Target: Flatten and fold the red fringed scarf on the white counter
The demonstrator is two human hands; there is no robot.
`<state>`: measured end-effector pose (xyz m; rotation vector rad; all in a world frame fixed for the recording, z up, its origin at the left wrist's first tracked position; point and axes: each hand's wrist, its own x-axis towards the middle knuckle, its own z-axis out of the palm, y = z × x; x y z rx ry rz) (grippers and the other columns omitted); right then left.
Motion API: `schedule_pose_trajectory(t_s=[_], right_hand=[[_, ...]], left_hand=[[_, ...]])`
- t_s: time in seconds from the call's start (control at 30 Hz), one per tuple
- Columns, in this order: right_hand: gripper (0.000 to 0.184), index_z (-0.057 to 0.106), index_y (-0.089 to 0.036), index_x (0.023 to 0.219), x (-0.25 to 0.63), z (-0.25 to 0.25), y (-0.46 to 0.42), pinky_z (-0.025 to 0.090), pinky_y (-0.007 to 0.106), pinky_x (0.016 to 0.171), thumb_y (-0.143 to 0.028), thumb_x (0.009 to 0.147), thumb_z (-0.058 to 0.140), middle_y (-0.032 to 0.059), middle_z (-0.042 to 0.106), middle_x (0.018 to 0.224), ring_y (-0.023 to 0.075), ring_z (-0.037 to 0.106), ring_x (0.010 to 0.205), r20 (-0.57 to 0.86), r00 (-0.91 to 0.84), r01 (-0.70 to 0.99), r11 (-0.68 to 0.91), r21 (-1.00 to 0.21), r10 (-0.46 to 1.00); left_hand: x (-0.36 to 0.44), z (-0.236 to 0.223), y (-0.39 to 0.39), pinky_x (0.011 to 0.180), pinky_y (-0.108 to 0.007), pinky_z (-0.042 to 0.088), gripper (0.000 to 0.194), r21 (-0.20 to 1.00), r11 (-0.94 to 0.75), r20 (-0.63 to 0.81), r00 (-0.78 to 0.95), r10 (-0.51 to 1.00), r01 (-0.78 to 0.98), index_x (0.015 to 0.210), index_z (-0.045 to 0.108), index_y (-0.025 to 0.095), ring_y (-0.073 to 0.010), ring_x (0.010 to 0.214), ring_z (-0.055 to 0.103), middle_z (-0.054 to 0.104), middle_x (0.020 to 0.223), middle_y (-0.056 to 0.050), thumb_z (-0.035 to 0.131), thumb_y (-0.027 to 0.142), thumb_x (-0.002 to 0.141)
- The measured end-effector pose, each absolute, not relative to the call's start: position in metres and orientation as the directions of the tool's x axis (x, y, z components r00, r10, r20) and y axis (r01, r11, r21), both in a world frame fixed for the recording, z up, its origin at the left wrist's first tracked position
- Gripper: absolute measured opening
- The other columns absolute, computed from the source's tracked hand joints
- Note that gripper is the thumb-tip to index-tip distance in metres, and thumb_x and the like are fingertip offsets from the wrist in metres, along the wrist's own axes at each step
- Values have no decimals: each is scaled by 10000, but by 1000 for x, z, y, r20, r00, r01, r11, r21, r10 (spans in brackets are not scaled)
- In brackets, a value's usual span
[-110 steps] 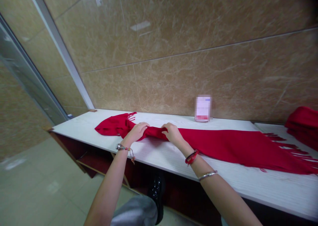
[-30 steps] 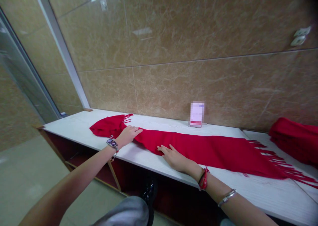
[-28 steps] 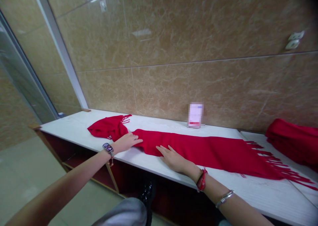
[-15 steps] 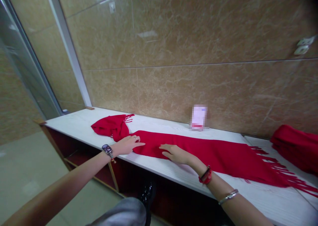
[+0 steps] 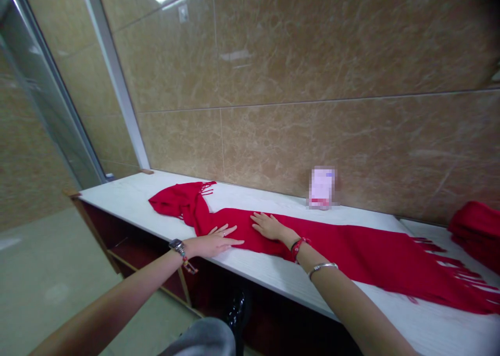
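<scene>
A long red scarf [image 5: 351,246] with fringed ends lies along the white countertop [image 5: 128,194]. Most of it is spread flat toward the right, while its left end is bunched up and bent back. My left hand [image 5: 214,241] rests on the scarf's near edge with its fingers spread. Further in, my right hand [image 5: 269,226] lies palm down on the flat cloth, fingers stretched out. Neither hand grips the fabric.
Against the tiled wall [image 5: 273,142] stands a pinkish, blurred-out box-like item [image 5: 322,188]. Another heap of red cloth [image 5: 476,233] sits at the far right. Open shelves [image 5: 133,252] are under the counter, and my knee [image 5: 207,338] is close below its front edge.
My right hand has moved inward toward the scarf's far edge and now lies flat. My left hand has shifted slightly right, its fingers spreading. The view has turned a little left.
</scene>
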<state>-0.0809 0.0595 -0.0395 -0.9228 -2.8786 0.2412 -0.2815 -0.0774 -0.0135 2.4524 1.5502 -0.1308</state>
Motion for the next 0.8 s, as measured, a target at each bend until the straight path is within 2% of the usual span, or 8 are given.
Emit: schedule_pose_trajectory(t_s=[0.1,0.17,0.23,0.3,0.43,0.57,0.7,0.8], right_hand=[[431,411,-179,1311,-96,-30,60,266,458,1026,-272,907,295,97,370,1390,233,307,1282,132,-859,470,864,-178,494],[419,444,-159,1289,-111,-25,58,279,366,1039,-226,893,323,84,409,1366,190,351,1259,130,-917,350,916,-198,378],[410,472,-141,1267,-124,-23,58,289,266,1030,-184,875,359,70,435,1347,150,381,1239,96,-933,316,917,-243,347],[403,503,-121,1239,-133,-23,63,302,235,1012,-142,857,375,82,468,1318,148,416,1213,96,-901,384,882,-272,422],[398,547,-81,1187,-144,-19,80,349,272,968,-87,827,377,144,536,1238,193,494,1142,128,-824,502,816,-287,552],[381,562,-119,1178,-156,-13,93,361,260,935,-131,825,419,120,554,1225,198,497,1135,127,-780,553,769,-320,613],[272,679,-127,979,-167,-12,102,441,245,749,-234,814,491,94,687,958,198,615,874,43,-767,580,721,-380,640],[253,698,-106,904,-172,-12,109,435,215,619,-258,797,526,77,699,813,156,608,704,3,-763,578,685,-443,646]], left_hand=[[-281,-14,-77,1034,-534,157,408,160,-417,-181,441,879,895,1316,350,396,-289,1340,87,136,1481,-11,304,273,930],[-280,-16,-79,1046,-521,140,412,130,-434,-144,450,881,891,1329,340,372,-270,1342,96,171,1474,-19,292,272,932],[-279,-19,-84,1058,-505,125,415,99,-450,-97,458,883,888,1338,336,348,-247,1342,123,215,1461,-29,276,266,936],[-278,-20,-88,1061,-498,132,413,85,-458,-54,463,885,885,1335,345,341,-234,1333,170,252,1449,-30,275,261,936],[-280,-20,-88,1048,-513,165,406,87,-454,-13,457,890,887,1324,356,361,-257,1327,187,272,1441,-16,310,281,928],[-290,-20,-80,1060,-478,168,410,111,-474,-1,477,879,873,1328,351,356,-246,1330,180,288,1434,-1,349,344,918],[-299,-24,-72,1069,-456,152,412,122,-476,13,478,878,871,1333,343,349,-227,1332,177,298,1429,12,342,326,922],[-301,-26,-70,1067,-472,133,413,119,-478,-13,483,876,870,1331,338,367,-235,1338,148,275,1438,27,345,323,920]])
